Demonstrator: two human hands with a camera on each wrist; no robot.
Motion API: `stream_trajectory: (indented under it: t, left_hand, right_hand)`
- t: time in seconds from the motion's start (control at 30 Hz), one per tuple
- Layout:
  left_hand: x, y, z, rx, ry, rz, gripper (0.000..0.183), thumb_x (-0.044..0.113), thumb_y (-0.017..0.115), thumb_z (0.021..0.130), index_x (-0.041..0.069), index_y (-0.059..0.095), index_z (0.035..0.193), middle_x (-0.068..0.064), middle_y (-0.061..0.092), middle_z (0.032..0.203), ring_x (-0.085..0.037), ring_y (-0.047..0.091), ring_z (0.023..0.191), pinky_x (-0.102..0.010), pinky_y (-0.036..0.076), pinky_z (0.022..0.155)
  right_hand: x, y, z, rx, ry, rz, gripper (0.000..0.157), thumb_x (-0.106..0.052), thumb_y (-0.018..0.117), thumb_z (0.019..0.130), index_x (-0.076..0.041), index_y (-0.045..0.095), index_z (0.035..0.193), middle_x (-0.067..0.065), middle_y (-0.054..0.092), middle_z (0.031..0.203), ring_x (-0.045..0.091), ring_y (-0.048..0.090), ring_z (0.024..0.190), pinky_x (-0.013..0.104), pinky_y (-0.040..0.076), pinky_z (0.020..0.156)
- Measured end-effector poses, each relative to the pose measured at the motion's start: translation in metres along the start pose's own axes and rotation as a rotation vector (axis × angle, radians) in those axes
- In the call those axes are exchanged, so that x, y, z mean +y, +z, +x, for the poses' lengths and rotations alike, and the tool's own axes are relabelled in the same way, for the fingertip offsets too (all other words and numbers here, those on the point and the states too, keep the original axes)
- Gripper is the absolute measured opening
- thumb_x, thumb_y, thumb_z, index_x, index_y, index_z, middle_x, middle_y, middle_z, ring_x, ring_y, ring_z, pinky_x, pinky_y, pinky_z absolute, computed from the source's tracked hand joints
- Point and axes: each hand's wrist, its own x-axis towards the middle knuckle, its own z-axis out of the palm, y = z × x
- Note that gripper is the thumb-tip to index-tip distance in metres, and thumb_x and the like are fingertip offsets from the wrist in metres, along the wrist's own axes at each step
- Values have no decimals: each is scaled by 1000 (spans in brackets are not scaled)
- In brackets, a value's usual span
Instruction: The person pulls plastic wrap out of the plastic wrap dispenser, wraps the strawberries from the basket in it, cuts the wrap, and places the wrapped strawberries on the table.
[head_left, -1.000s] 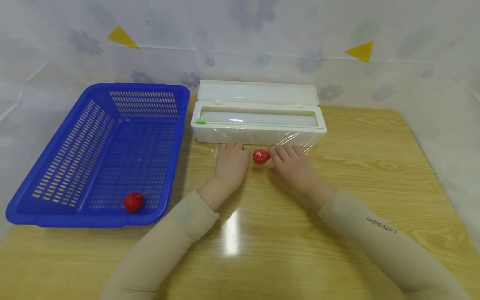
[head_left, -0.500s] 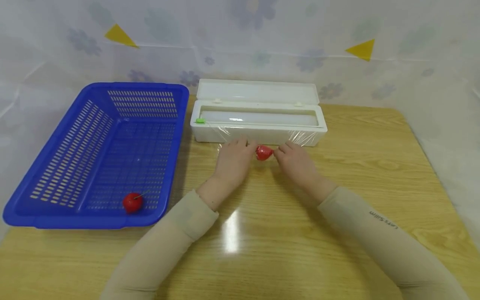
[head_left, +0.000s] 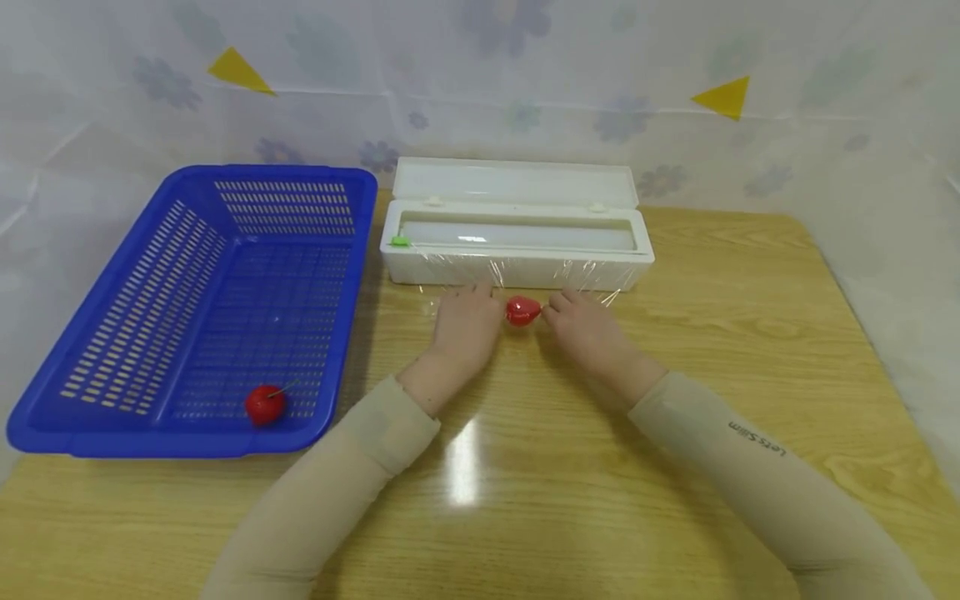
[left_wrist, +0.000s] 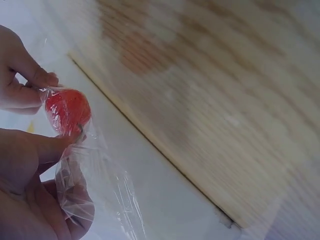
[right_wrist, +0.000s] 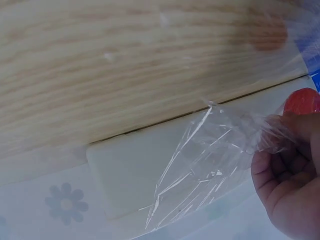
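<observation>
A red cherry-like fruit (head_left: 522,311), wrapped in clear cling film (right_wrist: 200,160), hangs close over the table between both hands. My left hand (head_left: 468,329) pinches the twisted film at the fruit's stem end, where a bit of stem (left_wrist: 80,131) shows. On the other end my right hand (head_left: 588,333) grips the gathered film between thumb and fingers. From both hands the film runs back to the front of a white dispenser box (head_left: 405,268). Its lid (head_left: 517,183) stands raised, with the film roll (head_left: 525,237) inside.
A blue plastic basket (head_left: 352,292) stands at the left, holding one red cherry-like fruit (head_left: 265,405) with a green stem. A green slider (head_left: 400,242) sits on the box's front left edge. Behind the wooden table (head_left: 735,350) hangs a flowered curtain (head_left: 517,100).
The wrapped fruit moved slightly right and away, then came back toward the person and left. Both hands shifted with it, keeping their grip on the film.
</observation>
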Motion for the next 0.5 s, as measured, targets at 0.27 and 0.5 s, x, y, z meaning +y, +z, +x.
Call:
stream_trajectory:
  t: [0.27, 0.5]
  left_hand:
    - [0, 2, 1, -43, -11, -4, 19, 13, 52, 93, 9, 69, 103, -8, 61, 107, -23, 60, 97, -37, 51, 83]
    - [0, 3, 0, -43, -2, -41, 19, 13, 53, 93, 10, 68, 104, -8, 61, 106, -23, 60, 95, -37, 51, 84]
  right_hand:
    - [-2, -2, 5, -59, 6, 18, 15, 4, 61, 82, 2, 66, 96, 13, 63, 93, 29, 55, 89, 39, 49, 85]
    - [3, -3, 2, -95, 89, 145, 22, -10, 61, 86, 1, 65, 105, 15, 65, 96, 32, 57, 93, 42, 48, 86]
